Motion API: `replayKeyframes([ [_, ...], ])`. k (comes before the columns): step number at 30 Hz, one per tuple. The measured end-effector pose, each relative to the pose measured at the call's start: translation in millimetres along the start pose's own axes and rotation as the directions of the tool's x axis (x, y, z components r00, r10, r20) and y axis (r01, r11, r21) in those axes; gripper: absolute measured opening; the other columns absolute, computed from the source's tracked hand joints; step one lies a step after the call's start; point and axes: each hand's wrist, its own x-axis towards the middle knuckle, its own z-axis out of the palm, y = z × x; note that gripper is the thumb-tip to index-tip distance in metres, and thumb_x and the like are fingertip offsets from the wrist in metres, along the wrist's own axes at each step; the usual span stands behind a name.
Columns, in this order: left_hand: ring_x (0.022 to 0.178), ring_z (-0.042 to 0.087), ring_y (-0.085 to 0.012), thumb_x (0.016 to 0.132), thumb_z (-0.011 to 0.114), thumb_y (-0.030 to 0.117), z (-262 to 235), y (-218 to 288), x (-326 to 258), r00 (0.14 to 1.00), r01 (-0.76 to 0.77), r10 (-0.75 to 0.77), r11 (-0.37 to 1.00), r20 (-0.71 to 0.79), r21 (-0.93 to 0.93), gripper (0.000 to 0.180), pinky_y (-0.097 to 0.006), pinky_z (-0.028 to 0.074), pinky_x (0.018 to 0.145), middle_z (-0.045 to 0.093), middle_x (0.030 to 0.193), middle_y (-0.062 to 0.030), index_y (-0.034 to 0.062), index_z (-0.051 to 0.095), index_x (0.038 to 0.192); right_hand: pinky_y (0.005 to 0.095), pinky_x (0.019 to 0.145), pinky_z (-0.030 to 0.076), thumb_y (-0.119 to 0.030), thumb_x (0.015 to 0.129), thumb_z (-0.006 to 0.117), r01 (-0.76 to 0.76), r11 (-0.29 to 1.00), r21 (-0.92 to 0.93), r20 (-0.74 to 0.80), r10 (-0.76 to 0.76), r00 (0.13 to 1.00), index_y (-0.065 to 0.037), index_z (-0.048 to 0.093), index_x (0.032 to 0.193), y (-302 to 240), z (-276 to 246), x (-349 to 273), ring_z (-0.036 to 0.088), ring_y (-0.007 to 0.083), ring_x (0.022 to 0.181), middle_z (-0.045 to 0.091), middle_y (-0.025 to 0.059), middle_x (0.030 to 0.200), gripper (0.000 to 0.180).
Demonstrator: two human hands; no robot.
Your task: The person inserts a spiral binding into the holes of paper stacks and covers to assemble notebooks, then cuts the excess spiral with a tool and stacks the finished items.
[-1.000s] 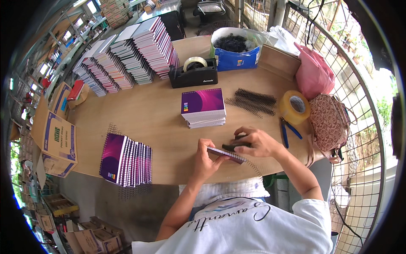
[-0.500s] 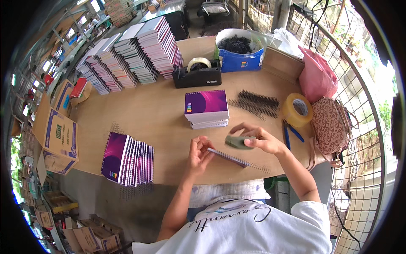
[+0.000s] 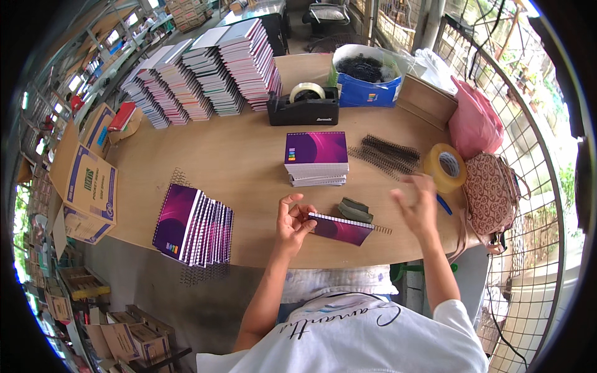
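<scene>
My left hand [image 3: 293, 225] pinches the left end of a purple-covered notebook [image 3: 341, 231], tilted with its punched edge up. A spiral wire coil [image 3: 383, 230] sticks out of that edge at the right. Just behind it on the table lies a small grey-green object [image 3: 355, 210] whose kind I cannot make out. My right hand [image 3: 418, 202], blurred by motion, is over the table at the right, thumb and fingers apart, with nothing visible in it. Beside it, partly hidden, are blue-handled pliers [image 3: 444, 205]. A stack of purple notebooks [image 3: 316, 155] stands ahead of my hands.
Loose coils [image 3: 388, 154] lie by a tape roll [image 3: 445, 168]. Fanned notebooks [image 3: 196, 227] sit at the left table edge. Farther back stand a tape dispenser [image 3: 303, 112], a blue box of coils [image 3: 367, 93] and tall notebook stacks [image 3: 245, 68]. A patterned bag [image 3: 491, 189] rests at right.
My right hand has let go of the grey-green object, now on the table, and moved right toward the pliers. The notebook in my left hand has turned, showing its purple cover.
</scene>
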Motion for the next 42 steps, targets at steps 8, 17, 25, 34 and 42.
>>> replayKeyframes([
  [8, 0.090, 0.066, -0.0123, 0.086, 0.069, -0.005, 25, 44, -13, 0.997, 0.036, -0.029, 0.994, -0.077, 0.102, 0.079, -0.023, 0.053, 0.075, 0.069, 0.098, -0.0120, 0.0064, 0.027, 0.151, 0.0591, 0.097, 0.037, -0.026, 0.089, 0.066, -0.227, 0.888, -0.399, -0.071, 0.217, 0.974, -0.003, 0.049, 0.133, 84, 3, -64, 0.050, 0.0406, 0.114, 0.054, 0.0204, 0.119, 0.053],
  [17, 0.091, 0.066, -0.0129, 0.085, 0.068, -0.007, 20, 56, -14, 0.998, 0.041, -0.032, 0.986, -0.061, 0.164, 0.081, -0.026, 0.055, 0.081, 0.069, 0.100, -0.0126, 0.0078, 0.024, 0.152, 0.0629, 0.113, 0.026, -0.027, 0.072, 0.078, 0.754, 0.651, -0.080, 0.192, -0.733, 0.653, -0.019, 0.066, 0.121, -92, -35, 25, 0.052, 0.0242, 0.122, 0.058, 0.0007, 0.114, 0.051],
  [25, 0.089, 0.066, -0.0109, 0.085, 0.068, -0.007, 18, 75, -14, 0.996, 0.079, -0.070, 0.980, -0.057, 0.183, 0.083, -0.025, 0.053, 0.081, 0.069, 0.099, -0.0117, 0.0086, 0.022, 0.153, 0.0604, 0.107, 0.035, -0.028, 0.072, 0.079, 0.950, 0.264, -0.166, 0.227, -0.928, 0.297, -0.021, 0.071, 0.114, -120, -21, 58, 0.057, 0.0170, 0.113, 0.060, -0.0037, 0.114, 0.044],
  [34, 0.088, 0.062, -0.0188, 0.097, 0.054, 0.004, 46, 90, -31, 0.977, -0.088, 0.205, 0.654, -0.064, 0.752, 0.017, -0.028, 0.049, 0.081, 0.065, 0.096, -0.0096, 0.0003, 0.060, 0.112, 0.0415, 0.071, 0.053, -0.020, 0.081, 0.075, 0.370, 0.845, 0.386, 0.274, -0.488, 0.829, -0.003, 0.069, 0.103, -106, -26, 34, 0.067, 0.0343, 0.086, 0.067, 0.0150, 0.099, 0.029],
  [42, 0.079, 0.056, -0.0297, 0.077, 0.045, 0.008, -9, 304, 1, 0.922, -0.324, 0.191, -0.100, 0.338, 0.941, 0.011, -0.039, 0.036, 0.081, 0.059, 0.083, -0.0076, 0.0071, 0.055, 0.080, 0.0481, 0.098, 0.038, -0.015, 0.075, 0.076, 0.309, 0.935, -0.172, 0.325, -0.242, 0.914, -0.006, 0.065, 0.110, 29, -16, -17, 0.051, 0.0343, 0.108, 0.058, 0.0131, 0.106, 0.038],
])
